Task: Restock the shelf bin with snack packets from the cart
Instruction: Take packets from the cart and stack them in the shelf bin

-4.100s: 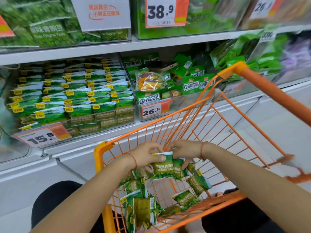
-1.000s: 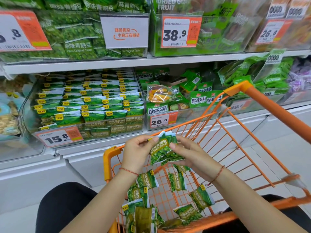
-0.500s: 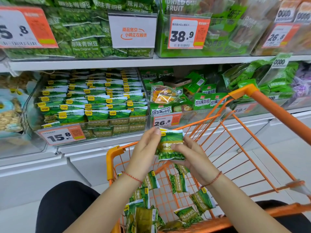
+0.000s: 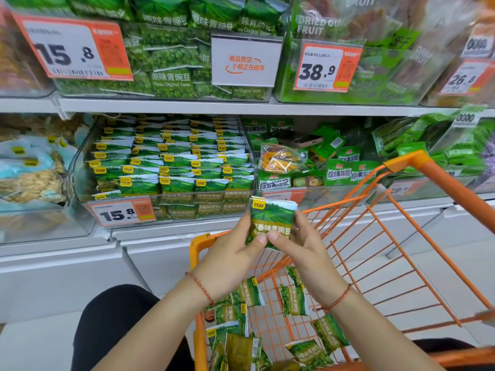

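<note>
Both the left hand and the right hand pinch a small stack of snack packets above the cart. The stack stands upright, long axis vertical, top edge toward the shelf bin, printed face toward the camera.

Shop aisle: price tags, stocked shelves, orange cart.

Small stack of green snack packets held upright between left hand and right hand above orange cart; loose packets seen on cart floor; shelf bin packed in rows behind.
</note>
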`<state>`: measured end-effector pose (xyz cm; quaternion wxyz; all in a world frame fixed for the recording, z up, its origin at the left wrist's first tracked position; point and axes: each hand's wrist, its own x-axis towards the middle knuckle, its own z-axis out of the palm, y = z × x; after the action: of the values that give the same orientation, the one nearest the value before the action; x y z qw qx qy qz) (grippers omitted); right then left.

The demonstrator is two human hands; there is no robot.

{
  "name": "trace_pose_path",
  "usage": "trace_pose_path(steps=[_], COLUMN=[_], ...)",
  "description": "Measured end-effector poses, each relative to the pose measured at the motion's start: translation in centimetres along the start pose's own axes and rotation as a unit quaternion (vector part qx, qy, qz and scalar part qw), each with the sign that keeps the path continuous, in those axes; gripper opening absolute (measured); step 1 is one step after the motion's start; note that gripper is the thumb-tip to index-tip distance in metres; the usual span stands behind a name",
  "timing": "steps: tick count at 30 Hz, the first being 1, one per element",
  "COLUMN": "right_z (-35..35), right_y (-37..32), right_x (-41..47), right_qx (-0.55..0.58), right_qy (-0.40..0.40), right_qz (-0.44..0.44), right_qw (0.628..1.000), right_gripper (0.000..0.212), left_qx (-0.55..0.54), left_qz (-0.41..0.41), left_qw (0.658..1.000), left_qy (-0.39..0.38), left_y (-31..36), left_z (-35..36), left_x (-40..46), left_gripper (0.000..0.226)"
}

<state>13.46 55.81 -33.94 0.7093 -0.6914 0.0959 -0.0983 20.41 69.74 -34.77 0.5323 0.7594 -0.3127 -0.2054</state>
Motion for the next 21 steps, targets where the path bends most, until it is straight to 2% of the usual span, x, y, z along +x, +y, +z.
trace_pose_path(steps=[3, 6, 8, 11, 15, 17, 18, 20, 21], right_z=[1.1, 3.1, 5.0, 8.2, 11.1, 12.4, 13.1, 14.7, 15.3], right_y=[-0.2, -0.9, -1.4, -3.0, -5.3, -6.1, -6.2, -6.6, -6.7], right_x=[0.7, 1.9, 2.9, 4.4, 7.4, 9.0, 10.0, 11.3, 11.8], right_qx=[0.01, 0.024, 0.038, -0.013, -0.108, -0.227, -0.304, -0.405, -0.418], right_qy=[-0.026, -0.054, -0.07, -0.117, -0.214, -0.247, -0.27, -0.306, -0.315], right_qz=[-0.008, -0.019, -0.019, -0.028, -0.015, -0.03, -0.047, -0.067, -0.066], right_qw=[1.0, 0.998, 0.997, 0.993, 0.971, 0.942, 0.912, 0.859, 0.849], right_gripper=[0.048, 0.05, 0.052, 0.041, 0.046, 0.056, 0.062, 0.079, 0.084], left_qx=[0.035, -0.067, -0.096, -0.097, 0.005, 0.109, 0.15, 0.162, 0.138], left_qz=[0.0, -0.004, 0.002, 0.002, 0.002, 0.016, 0.022, 0.026, 0.024], left_qw=[0.999, 0.998, 0.995, 0.99, 0.985, 0.977, 0.971, 0.967, 0.969], left_qy=[-0.007, 0.004, 0.039, 0.107, 0.171, 0.183, 0.186, 0.196, 0.202], left_y=[-0.1, 0.0, 0.0, -1.1, -3.0, -3.4, -3.7, -4.1, -4.4], left_z=[-1.8, -3.9, -5.5, -8.3, -12.2, -13.2, -13.7, -14.5, -15.0], left_x=[-0.6, -1.2, -1.7, -2.8, -4.3, -4.9, -5.2, -5.6, -5.8], left_gripper=[0.057, 0.06, 0.069, 0.069, 0.078, 0.071, 0.067, 0.064, 0.064])
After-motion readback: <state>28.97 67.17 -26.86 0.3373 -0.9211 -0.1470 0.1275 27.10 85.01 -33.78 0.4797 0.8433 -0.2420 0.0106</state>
